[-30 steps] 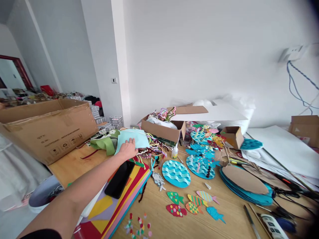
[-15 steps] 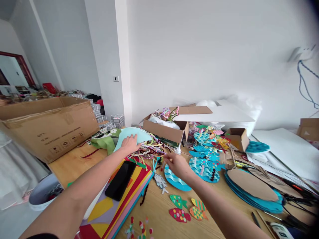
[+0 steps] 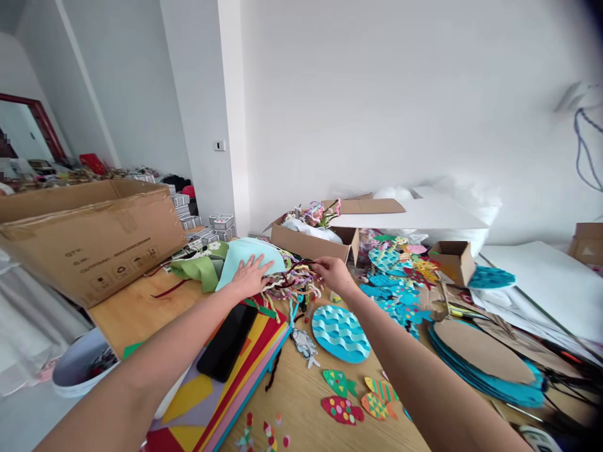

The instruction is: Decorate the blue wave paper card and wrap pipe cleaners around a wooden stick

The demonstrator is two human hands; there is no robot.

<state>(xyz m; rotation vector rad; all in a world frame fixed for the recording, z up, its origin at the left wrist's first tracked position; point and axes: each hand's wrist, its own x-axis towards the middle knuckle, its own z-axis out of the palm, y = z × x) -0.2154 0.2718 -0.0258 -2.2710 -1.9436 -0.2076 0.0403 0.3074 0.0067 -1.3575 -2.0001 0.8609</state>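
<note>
We reach across the table [image 3: 301, 402]
Left hand [image 3: 249, 277] flat on blue sheet [image 3: 242, 251]; right hand [image 3: 333, 272] pinches a pipe cleaner [image 3: 299, 269].

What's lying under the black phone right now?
The black phone lies on a stack of coloured sheets, yellow and red uppermost. The patch of the stack directly beneath it is covered.

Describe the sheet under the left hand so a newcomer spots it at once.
Start at the big cardboard box on the left. Right of it, past the green fabric, lies the pale blue sheet under the left hand. Unlike the bright stacked sheets nearer the camera, it is pale and round-edged.
</note>
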